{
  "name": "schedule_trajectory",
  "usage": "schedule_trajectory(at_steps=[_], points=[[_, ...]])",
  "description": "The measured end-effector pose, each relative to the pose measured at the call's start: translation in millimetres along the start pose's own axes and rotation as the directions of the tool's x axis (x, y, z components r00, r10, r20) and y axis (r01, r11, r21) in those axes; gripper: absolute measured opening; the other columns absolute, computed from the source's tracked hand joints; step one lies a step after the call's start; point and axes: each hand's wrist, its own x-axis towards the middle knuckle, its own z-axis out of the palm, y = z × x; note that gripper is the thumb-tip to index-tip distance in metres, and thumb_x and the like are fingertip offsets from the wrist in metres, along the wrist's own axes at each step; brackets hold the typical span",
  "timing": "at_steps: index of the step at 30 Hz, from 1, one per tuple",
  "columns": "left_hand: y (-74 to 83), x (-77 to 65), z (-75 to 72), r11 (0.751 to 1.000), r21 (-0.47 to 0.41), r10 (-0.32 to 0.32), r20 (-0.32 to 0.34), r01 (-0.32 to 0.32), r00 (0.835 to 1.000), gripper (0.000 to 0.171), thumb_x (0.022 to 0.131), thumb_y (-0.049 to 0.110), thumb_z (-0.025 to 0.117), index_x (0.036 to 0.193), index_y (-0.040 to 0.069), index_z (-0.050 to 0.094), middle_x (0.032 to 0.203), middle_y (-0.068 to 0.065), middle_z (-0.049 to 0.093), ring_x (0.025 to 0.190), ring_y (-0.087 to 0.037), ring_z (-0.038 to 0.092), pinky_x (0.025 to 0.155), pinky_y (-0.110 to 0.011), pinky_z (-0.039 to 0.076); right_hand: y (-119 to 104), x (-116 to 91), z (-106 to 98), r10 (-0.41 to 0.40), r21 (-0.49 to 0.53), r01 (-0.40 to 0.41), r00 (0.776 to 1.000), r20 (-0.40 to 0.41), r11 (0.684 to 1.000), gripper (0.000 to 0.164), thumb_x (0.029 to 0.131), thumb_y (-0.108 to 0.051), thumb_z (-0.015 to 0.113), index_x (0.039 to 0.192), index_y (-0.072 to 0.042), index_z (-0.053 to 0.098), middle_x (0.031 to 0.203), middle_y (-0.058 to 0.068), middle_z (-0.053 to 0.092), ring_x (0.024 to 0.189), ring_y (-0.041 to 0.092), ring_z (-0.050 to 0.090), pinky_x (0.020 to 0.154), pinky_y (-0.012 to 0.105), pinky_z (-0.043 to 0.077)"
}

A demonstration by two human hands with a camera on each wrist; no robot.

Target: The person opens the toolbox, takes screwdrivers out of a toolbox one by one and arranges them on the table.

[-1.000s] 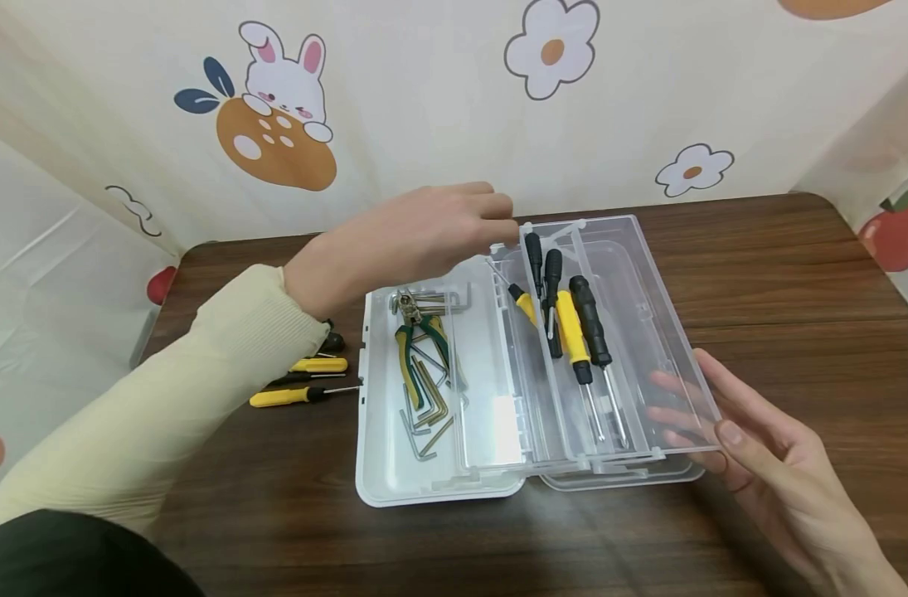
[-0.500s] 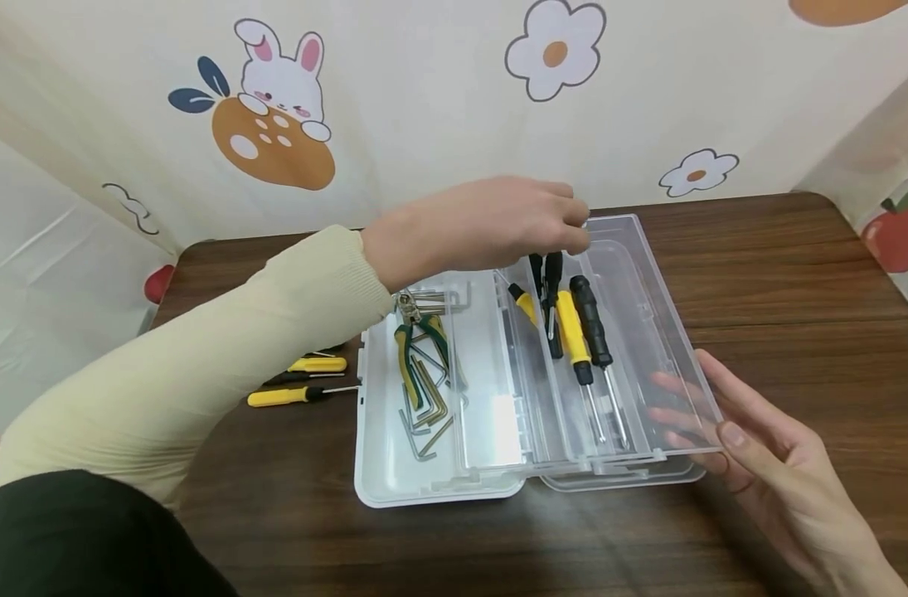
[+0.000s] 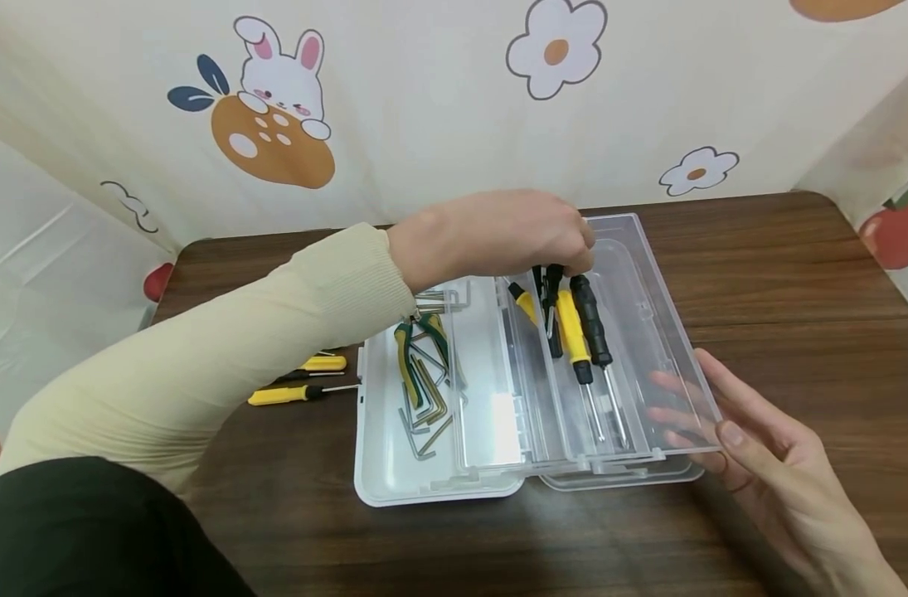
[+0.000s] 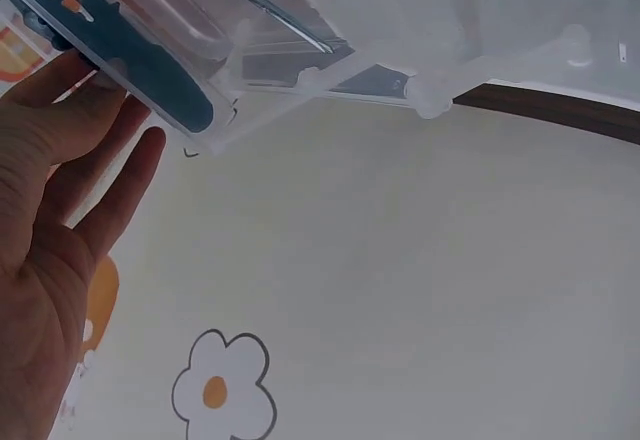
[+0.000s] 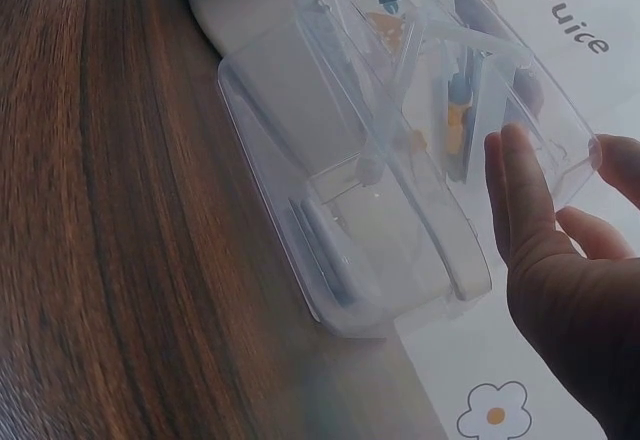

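Tray (image 3: 651, 332), clear plastic, divided lengthwise; sits over the clear lid (image 3: 636, 478) and partly over the white box (image 3: 382, 468). Contents: yellow-and-black screwdriver (image 3: 571, 327) and black screwdriver (image 3: 588, 319), side by side, shafts toward the wearer; smaller black-handled drivers (image 3: 554, 298) beside them. Right hand (image 3: 793, 473): pinches the tray's near right corner, thumb above, fingers beneath. Left hand (image 3: 536, 236): at the far handle ends, knuckles up; fingertips hidden in the head view, so whether it grasps a handle cannot be told. Box contents: combination-type pliers (image 3: 405, 361), hex keys (image 3: 429, 390). Step, by judgement: placing or adjusting drivers with the tray steadied. Next move calls for clearing the handles without jogging the tray. Spare yellow-handled screwdrivers (image 3: 278, 396): on the table, left.
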Motion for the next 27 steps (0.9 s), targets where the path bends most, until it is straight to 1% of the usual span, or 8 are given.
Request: schedule_trajectory(at_steps=[1, 5, 9, 12, 16, 18, 21, 27], points=[[-0.1, 0.3, 0.2, 1.0, -0.005, 0.002, 0.003, -0.002, 1.0, 0.027, 0.101, -0.007, 0.059, 0.113, 0.01, 0.076, 0.111, -0.005, 0.073, 0.098, -0.02, 0.065, 0.093, -0.028, 0.055, 0.2, 0.1, -0.4, -0.004, 0.011, 0.004, 1.0, 0.005, 1.0, 0.061, 0.111, 0.002, 0.026, 0.168, -0.011, 0.008, 0.164, 0.011, 0.045, 0.139, 0.027, 0.06, 0.106, 0.037, 0.055], [-0.5, -0.1, 1.8, 1.0, -0.003, 0.004, 0.012, -0.004, 1.0, 0.029, 0.1, -0.009, 0.059, 0.116, 0.009, 0.074, 0.117, -0.005, 0.073, 0.105, -0.021, 0.069, 0.097, -0.029, 0.056, -1.3, 0.7, 0.0, 0.03, -0.043, -0.031, 0.999, -0.026, 0.999, 0.061, 0.112, -0.001, 0.027, 0.169, -0.014, 0.01, 0.163, 0.006, 0.047, 0.137, 0.025, 0.062, 0.105, 0.035, 0.055], [-1.2, -1.9, 3.2, 1.0, 0.022, 0.011, 0.001, -0.011, 1.0, 0.03, 0.1, -0.009, 0.059, 0.12, 0.009, 0.073, 0.119, -0.006, 0.072, 0.109, -0.021, 0.069, 0.098, -0.029, 0.056, -1.8, 2.1, -0.4, 0.014, -0.033, -0.014, 1.0, -0.009, 0.999, 0.061, 0.111, 0.0, 0.026, 0.169, -0.012, 0.008, 0.164, 0.009, 0.046, 0.137, 0.026, 0.062, 0.106, 0.035, 0.055], [-1.2, -4.5, 2.0, 0.999, 0.035, 0.021, -0.01, -0.021, 1.0, 0.033, 0.099, -0.012, 0.06, 0.12, 0.009, 0.072, 0.12, -0.006, 0.07, 0.111, -0.021, 0.067, 0.099, -0.027, 0.055, -2.3, 1.8, 0.1, 0.023, -0.041, -0.024, 1.0, -0.021, 0.999, 0.061, 0.112, -0.001, 0.026, 0.169, -0.013, 0.009, 0.163, 0.008, 0.047, 0.137, 0.025, 0.062, 0.106, 0.035, 0.055], [-1.2, -12.3, -1.5, 1.0, 0.002, 0.024, -0.02, -0.024, 1.0, 0.035, 0.096, -0.017, 0.057, 0.113, 0.009, 0.072, 0.115, -0.005, 0.067, 0.11, -0.021, 0.063, 0.097, -0.026, 0.053, -2.3, -0.2, 4.5, 0.051, -0.077, -0.056, 0.997, -0.06, 0.995, 0.061, 0.112, -0.003, 0.028, 0.169, -0.015, 0.01, 0.162, 0.005, 0.049, 0.135, 0.023, 0.064, 0.105, 0.033, 0.055], [-1.2, -16.8, -2.7, 0.999, -0.032, 0.022, -0.032, -0.023, 0.999, 0.036, 0.096, -0.019, 0.054, 0.107, 0.01, 0.072, 0.112, -0.005, 0.066, 0.109, -0.021, 0.061, 0.095, -0.026, 0.051, -1.8, -0.4, 5.7, 0.038, -0.061, -0.041, 0.998, -0.052, 0.997, 0.061, 0.112, -0.002, 0.028, 0.169, -0.014, 0.01, 0.163, 0.007, 0.048, 0.136, 0.025, 0.063, 0.105, 0.034, 0.055], [-0.8, -23.8, -4.6, 0.998, -0.058, 0.034, -0.063, -0.038, 0.997, 0.032, 0.097, -0.017, 0.055, 0.104, 0.01, 0.073, 0.108, -0.006, 0.066, 0.107, -0.022, 0.06, 0.094, -0.026, 0.051, -1.2, -0.7, 7.6, 0.022, -0.052, -0.024, 0.999, -0.046, 0.998, 0.061, 0.112, -0.001, 0.027, 0.169, -0.013, 0.01, 0.163, 0.008, 0.047, 0.136, 0.025, 0.062, 0.105, 0.034, 0.055], [1.7, -36.7, -7.8, 0.996, -0.078, 0.038, -0.116, -0.047, 0.993, 0.031, 0.096, -0.015, 0.058, 0.105, 0.008, 0.075, 0.106, -0.007, 0.067, 0.108, -0.026, 0.062, 0.094, -0.029, 0.053, -1.5, -2.3, 9.6, 0.04, -0.074, -0.045, 0.997, -0.068, 0.996, 0.061, 0.112, -0.003, 0.028, 0.169, -0.014, 0.01, 0.163, 0.007, 0.048, 0.136, 0.024, 0.063, 0.105, 0.033, 0.055]])
